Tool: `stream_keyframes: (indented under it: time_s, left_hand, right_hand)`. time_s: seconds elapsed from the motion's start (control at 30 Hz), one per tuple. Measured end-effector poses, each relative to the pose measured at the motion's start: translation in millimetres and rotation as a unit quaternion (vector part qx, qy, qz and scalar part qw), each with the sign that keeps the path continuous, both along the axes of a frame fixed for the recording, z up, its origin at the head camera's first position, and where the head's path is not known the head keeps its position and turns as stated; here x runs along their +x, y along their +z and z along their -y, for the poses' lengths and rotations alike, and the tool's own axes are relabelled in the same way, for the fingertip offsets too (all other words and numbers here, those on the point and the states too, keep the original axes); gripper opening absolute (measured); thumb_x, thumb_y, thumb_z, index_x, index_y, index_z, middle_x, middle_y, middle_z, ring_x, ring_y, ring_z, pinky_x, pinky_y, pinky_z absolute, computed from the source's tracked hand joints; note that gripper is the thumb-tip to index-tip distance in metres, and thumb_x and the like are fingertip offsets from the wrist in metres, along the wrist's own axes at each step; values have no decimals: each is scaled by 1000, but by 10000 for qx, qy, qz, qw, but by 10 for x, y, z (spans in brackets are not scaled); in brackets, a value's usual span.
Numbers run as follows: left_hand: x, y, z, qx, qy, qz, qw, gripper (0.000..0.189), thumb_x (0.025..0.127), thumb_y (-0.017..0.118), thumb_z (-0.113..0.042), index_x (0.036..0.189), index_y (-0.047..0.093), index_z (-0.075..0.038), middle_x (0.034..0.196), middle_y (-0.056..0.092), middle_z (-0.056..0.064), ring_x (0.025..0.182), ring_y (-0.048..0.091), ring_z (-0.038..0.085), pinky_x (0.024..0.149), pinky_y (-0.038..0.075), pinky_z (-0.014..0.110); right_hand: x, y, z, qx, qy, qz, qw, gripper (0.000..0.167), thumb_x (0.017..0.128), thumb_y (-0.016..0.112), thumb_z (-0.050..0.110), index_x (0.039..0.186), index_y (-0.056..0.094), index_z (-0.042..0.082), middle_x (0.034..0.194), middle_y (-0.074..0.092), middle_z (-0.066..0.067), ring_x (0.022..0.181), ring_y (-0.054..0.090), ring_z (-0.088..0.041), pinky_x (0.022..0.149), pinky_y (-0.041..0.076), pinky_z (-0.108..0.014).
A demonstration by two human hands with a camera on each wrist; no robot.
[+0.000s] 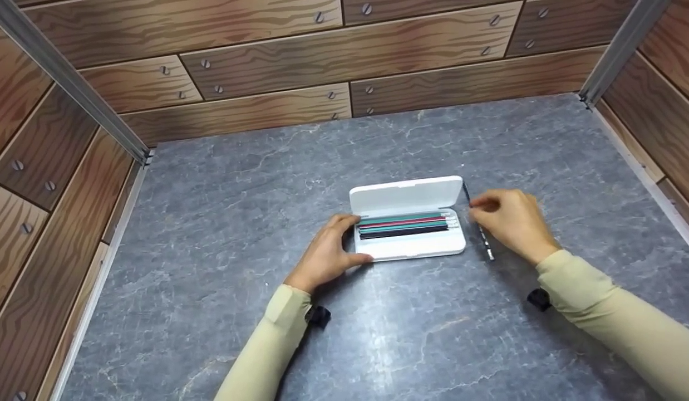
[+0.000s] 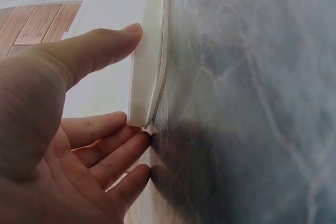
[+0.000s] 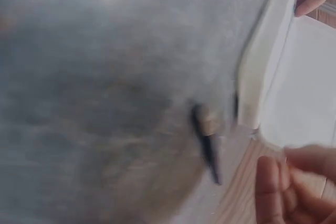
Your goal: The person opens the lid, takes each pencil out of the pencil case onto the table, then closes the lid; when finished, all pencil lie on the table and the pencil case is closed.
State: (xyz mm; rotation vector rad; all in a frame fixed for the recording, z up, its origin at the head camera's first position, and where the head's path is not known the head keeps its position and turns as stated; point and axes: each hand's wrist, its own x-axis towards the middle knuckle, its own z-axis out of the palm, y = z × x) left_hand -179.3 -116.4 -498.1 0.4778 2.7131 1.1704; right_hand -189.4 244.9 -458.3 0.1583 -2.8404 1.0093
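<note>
Case point(image 1: 419, 245) centre-frame, lid point(image 1: 408, 195) up, your left hand point(image 1: 324, 253) gripping it; pencils point(image 1: 403, 225) in, loose pencil point(image 1: 486, 244) out. Can't tell if your right hand point(image 1: 516, 223) pinches it.

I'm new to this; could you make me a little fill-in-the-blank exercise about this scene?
1. The case is coloured ____.
2. Its lid is ____, not shut, revealing pencils.
3. The left hand touches the case, while the ____ hand holds a loose pencil.
4. The marbled tabletop's main colour is ____.

Missing words: white; open; right; grey.
</note>
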Motion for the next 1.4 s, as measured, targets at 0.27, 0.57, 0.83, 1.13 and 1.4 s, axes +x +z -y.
stream_keyframes:
  time_s: [0.27, 0.57, 0.83, 1.13, 1.4]
  left_hand:
    - [-11, -5, 7, 58, 15, -3, 10000, 86, 87, 99, -27, 160, 59, -4, 161, 60, 12, 152, 57, 33, 134, 44, 49]
    - [11, -36, 16, 70, 43, -67, 9999, 87, 86, 100, -27, 159, 59, -4, 158, 62, 12, 150, 59, 33, 133, 45, 49]
    - [-13, -18, 10, 61, 48, -52, 10000, 86, 87, 99, -28, 160, 59, -5, 160, 61, 11, 151, 58, 33, 133, 44, 49]
    - [-5, -5, 3, 96, -6, -76, 9999, 86, 87, 99, -27, 159, 59, -3, 158, 62, 13, 150, 59, 33, 133, 45, 49]
    - [-17, -30, 16, 83, 27, -137, 9999, 85, 87, 99, -28, 159, 60, -4, 158, 62, 12, 150, 59, 33, 133, 45, 49]
  right_hand:
    - [-145, -92, 291, -255, 1882, -270, 9814, 23, 97, 82, -2, 121, 82, 0, 116, 84, -15, 105, 82, -33, 97, 69, -47]
    - [-260, -259, 352, 589, 2479, -488, 9658, 18, 97, 84, 1, 115, 83, 5, 113, 84, -11, 104, 79, -29, 94, 67, -51]
    - [-324, -226, 384, 842, 2560, -462, 9619, 15, 98, 83, 1, 113, 83, 3, 109, 82, -13, 101, 77, -30, 91, 66, -52]
    - [-332, -188, 399, 828, 2668, -413, 9593, 13, 95, 83, -2, 107, 84, 3, 105, 79, -11, 99, 74, -29, 93, 65, -52]
    - [-360, -170, 431, 742, 2665, -329, 9604, 12, 92, 85, -4, 101, 82, 5, 100, 79, -9, 92, 73, -23, 87, 66, -44]
